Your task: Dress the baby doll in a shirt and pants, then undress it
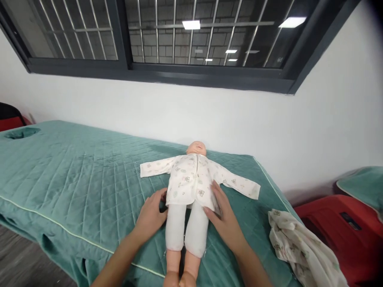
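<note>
A baby doll lies on its back on a green quilted bed cover, head toward the wall and bare feet toward me. It wears a white printed jacket with both sleeves stretched out sideways. White cloth covers its upper legs. My left hand rests beside the doll's left-side hip in view, fingers curved and apart at the jacket's lower edge. At the opposite hip is my right hand, thumb and fingers spread, touching the jacket's side and hem. Neither hand visibly grips anything.
Crumpled printed cloth hangs over the bed's right edge. Beyond it stands a red plastic chair. A white wall and a barred window rise behind the bed. The cover has a hole at far left.
</note>
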Motion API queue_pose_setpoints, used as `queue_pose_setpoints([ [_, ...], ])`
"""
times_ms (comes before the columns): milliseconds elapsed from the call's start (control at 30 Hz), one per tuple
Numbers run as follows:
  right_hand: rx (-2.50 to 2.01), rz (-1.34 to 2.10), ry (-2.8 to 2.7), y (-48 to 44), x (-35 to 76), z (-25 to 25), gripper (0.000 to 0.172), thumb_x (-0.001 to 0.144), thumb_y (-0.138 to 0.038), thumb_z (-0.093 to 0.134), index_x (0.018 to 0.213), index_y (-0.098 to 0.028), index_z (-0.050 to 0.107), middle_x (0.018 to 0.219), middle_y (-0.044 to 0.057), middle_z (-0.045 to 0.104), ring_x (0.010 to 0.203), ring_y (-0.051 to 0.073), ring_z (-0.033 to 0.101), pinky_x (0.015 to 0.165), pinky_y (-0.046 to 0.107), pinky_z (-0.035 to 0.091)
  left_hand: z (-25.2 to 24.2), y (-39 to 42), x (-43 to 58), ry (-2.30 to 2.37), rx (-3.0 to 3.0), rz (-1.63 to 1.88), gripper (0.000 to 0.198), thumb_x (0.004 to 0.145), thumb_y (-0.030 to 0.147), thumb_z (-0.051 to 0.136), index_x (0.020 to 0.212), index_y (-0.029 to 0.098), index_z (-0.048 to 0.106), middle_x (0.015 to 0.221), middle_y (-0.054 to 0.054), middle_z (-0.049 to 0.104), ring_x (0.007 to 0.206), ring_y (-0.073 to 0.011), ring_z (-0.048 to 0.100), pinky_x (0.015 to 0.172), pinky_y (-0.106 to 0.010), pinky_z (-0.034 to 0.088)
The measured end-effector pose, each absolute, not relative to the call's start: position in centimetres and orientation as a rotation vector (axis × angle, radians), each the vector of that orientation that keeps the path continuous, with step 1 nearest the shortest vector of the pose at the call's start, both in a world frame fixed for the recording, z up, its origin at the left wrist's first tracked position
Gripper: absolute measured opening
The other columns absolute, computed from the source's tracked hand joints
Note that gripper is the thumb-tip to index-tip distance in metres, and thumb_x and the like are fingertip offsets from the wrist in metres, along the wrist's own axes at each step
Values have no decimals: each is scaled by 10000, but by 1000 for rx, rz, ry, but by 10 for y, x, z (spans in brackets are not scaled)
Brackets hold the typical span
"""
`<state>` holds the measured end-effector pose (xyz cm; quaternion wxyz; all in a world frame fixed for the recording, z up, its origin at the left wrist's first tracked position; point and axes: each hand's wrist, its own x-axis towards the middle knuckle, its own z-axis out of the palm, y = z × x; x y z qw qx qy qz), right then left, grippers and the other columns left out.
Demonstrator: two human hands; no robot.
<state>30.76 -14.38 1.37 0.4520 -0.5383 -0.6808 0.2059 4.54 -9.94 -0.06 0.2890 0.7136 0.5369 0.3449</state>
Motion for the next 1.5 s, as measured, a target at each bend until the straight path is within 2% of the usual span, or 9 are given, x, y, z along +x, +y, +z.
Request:
queue_pose_setpoints([
  [167,-1478,405,-1461,-162,307,-1,583,861,-349,608,1413,-267,441,1503,106,391,1379,298,389,1119,516,361,4,-99,53,1525,2023,857,464,844,271,568,1307,246,534,1250,-94,654,1124,-272,604,1010,-437,403],
  [300,-1670,326,-1324,-154,297,1,426,833,-305,557,1244,-193,574,1222,134,593,1128,309,566,975,499,452,8,-99,64,1545,2035,867,385,872,220,511,1257,232,528,1156,-97,686,1083,-260,632,923,-366,452],
  [467,-1702,254,-1266,-159,296,2,230,833,-314,541,1019,-212,630,976,88,653,905,278,598,826,424,468,2,-107,57,1501,1936,971,262,896,235,462,1149,239,531,1014,-47,710,964,-230,668,841,-331,476],
  [600,-1716,186,-1291,-168,297,1,227,812,-267,527,1010,-204,618,901,64,608,784,241,558,735,382,452,-7,-116,45,1517,1943,969,171,899,280,447,1008,234,570,917,-25,697,848,-221,644,774,-335,466],
  [800,-1601,289,-1314,-178,294,9,280,782,-184,506,1020,-224,647,917,45,601,791,216,538,739,362,445,-2,-123,38,1344,1711,1112,212,904,386,487,983,228,605,964,-31,698,906,-215,641,850,-356,491],
  [933,-1285,644,-1036,-177,307,8,333,698,-135,566,995,-245,670,1066,30,673,1036,230,594,935,381,461,3,-113,33,1221,1394,1246,319,892,455,552,1101,225,626,1212,-63,669,1146,-231,608,1033,-393,447],
  [1067,-1037,991,-630,-145,327,8,191,764,-252,609,939,-253,686,1123,49,718,1116,236,640,1055,436,455,11,-80,45,842,856,1202,362,886,404,608,1192,210,613,1329,-91,628,1221,-241,594,1067,-396,460],
  [1200,-984,1322,-507,-97,334,18,114,827,-262,572,841,-234,683,961,50,763,1052,231,690,1042,424,492,22,-39,74,596,541,1007,379,886,357,618,1184,124,641,1224,-133,687,1162,-286,633,1025,-398,502],
  [1500,-876,1470,-477,-41,326,37,340,812,-271,605,1135,-195,679,1055,47,766,1117,284,673,995,469,532,40,8,116,548,350,863,449,839,322,675,1232,113,615,1021,-140,749,954,-292,722,876,-415,578],
])
